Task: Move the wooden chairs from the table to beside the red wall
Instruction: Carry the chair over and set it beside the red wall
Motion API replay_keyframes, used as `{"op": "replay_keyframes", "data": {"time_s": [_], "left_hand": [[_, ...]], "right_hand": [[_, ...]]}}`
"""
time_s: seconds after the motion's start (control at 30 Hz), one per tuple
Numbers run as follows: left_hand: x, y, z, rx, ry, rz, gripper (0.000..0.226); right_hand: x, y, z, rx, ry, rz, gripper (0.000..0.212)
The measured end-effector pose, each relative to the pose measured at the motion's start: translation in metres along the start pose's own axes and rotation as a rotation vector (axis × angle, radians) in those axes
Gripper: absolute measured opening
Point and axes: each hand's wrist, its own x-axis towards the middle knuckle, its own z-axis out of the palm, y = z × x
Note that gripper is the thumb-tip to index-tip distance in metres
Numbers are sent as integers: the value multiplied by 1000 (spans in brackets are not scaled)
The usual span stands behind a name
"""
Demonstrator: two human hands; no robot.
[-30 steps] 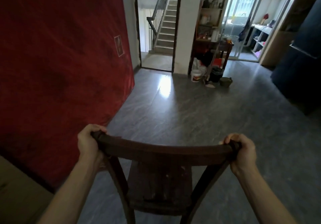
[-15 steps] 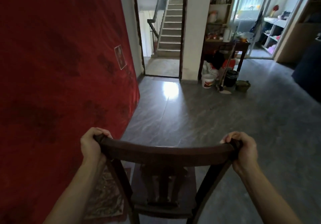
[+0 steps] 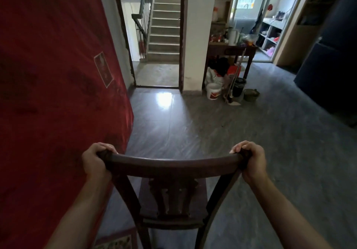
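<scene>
Wall first — the red wall (image 3: 54,98) fills the whole left side of the view, running away toward a doorway with a staircase (image 3: 164,28) beyond it. Grey floor (image 3: 241,142) spreads out to the right, glossy where the light from the doorway hits it. Far ahead a dark side table (image 3: 229,49) is loaded with clutter, and a white bucket (image 3: 213,92) sits on the floor just in front of it, well apart from the action.

Now the wooden chair (image 3: 172,187) — dark, solid, carved panel in the back, curved top rail. It sits low in the centre of the view, its left side just beside the red wall, seat pointing away from the person. Whether the legs are on the floor I cannot tell; they are out of sight.

Left hand (image 3: 96,160) is clenched over the left end of the top rail, right hand (image 3: 251,159) clenched over the right end, fingers (image 3: 238,148) curled over the front edge. Good spots — the rail ends sit right above the uprights, the stiffest part of the frame. This looks like heavy, rigid hardwood, smooth under the palm, so a wide two-handed hold should keep it from swinging into the wall. At bottom left, a patterned mat (image 3: 116,241) peeks in — a possible snag for a leg.
</scene>
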Motion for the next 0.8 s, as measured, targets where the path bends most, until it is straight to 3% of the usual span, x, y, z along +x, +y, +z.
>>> {"op": "replay_keyframes", "data": {"time_s": [0.17,0.37,0.67,0.8], "left_hand": [[95,-26,-3,-1,-62,-68,21],[176,-56,-8,20,-123,-121,22],[226,-90,-35,-1,-182,-123,17],[232,-94,-33,2,-241,-118,26]], "right_hand": [[56,56,36,-130,44,-73,34],[105,106,59,-130,76,-33,25],[131,144,73,-154,63,5,22],[130,148,68,-162,59,-4,28]]}}
